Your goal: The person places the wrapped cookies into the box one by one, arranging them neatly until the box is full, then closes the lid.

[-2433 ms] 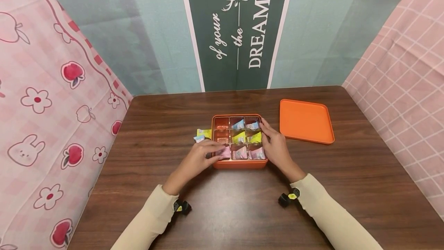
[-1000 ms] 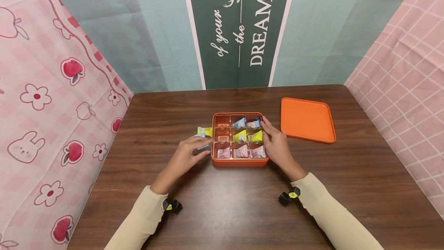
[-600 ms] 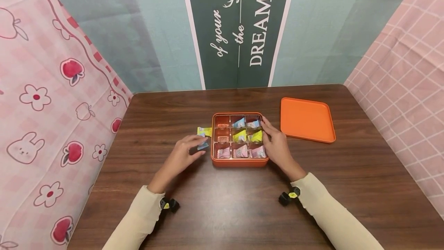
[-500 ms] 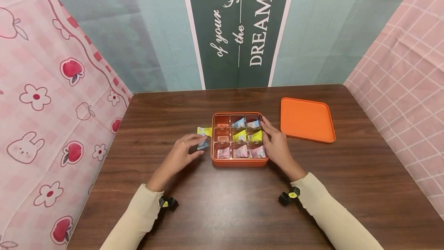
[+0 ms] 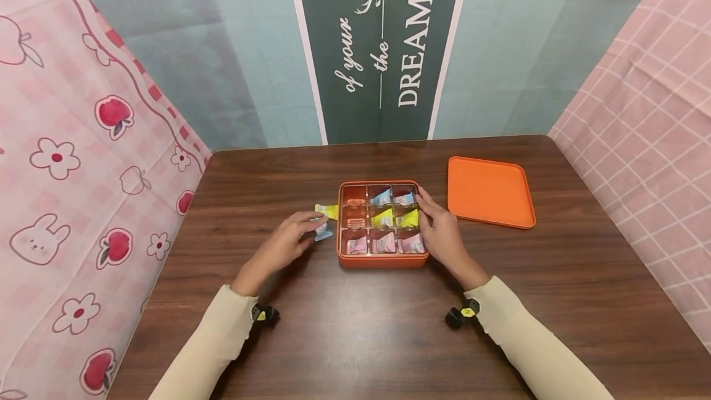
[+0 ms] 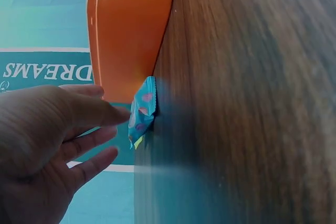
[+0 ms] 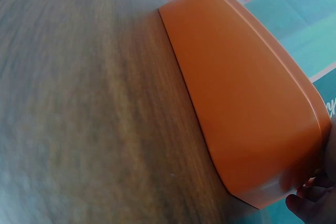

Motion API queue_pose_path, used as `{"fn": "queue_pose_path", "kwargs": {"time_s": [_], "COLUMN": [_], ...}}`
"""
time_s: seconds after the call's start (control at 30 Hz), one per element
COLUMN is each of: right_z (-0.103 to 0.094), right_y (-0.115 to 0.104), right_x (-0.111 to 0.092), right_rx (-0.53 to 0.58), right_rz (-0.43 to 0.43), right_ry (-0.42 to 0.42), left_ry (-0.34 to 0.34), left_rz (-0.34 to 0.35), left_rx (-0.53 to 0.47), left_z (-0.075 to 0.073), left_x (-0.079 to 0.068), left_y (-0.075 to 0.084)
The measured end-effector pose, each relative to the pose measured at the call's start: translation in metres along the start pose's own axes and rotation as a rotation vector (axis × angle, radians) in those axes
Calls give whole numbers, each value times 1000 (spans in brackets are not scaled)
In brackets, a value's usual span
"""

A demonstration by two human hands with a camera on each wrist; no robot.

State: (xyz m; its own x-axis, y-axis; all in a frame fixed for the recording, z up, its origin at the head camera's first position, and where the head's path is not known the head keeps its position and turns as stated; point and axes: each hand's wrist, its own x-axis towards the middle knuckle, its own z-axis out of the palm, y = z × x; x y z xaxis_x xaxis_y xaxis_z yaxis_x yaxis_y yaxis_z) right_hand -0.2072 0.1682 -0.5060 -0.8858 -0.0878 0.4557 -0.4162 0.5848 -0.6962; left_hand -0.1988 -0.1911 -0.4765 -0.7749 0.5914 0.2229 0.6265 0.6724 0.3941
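In the head view my left hand is at a blue-wrapped candy that lies on the table, left of an orange box. The left wrist view shows one fingertip at the wrapper of this candy, while the other fingers stay spread and relaxed. A yellow-wrapped candy lies just behind it, against the box. My right hand holds the box's right side at the rim. A clear divided insert in the box has blue, yellow and pink candies in rows; its back-left and middle-left compartments hold none.
An orange lid lies on the brown wooden table, right of the box. Printed cloths hang behind the table and along both sides. Black cameras are strapped to both wrists.
My left hand has left the front-left compartment, where a pink candy lies, and moved left to the blue candy on the table. The blue candy has turned slightly. My right hand stays at the box.
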Motion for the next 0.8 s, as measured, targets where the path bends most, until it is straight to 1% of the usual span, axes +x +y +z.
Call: {"fn": "queue_pose_path", "kwargs": {"time_s": [0.13,0.4,0.67,0.8], "right_z": [0,-1,-1,-1], "right_y": [0,-1,-2,-3], "right_x": [0,0,0,0], "right_rx": [9,11,10,13], "right_rz": [2,9,20,18], "right_ry": [0,-9,-11,-10], "left_ry": [-13,-47,-28,-20], "left_rz": [13,51,52,59], "left_rx": [36,57,145,173], "left_z": [1,9,10,9], "left_x": [2,4,5,5], "left_y": [-2,-5,-6,-5]}}
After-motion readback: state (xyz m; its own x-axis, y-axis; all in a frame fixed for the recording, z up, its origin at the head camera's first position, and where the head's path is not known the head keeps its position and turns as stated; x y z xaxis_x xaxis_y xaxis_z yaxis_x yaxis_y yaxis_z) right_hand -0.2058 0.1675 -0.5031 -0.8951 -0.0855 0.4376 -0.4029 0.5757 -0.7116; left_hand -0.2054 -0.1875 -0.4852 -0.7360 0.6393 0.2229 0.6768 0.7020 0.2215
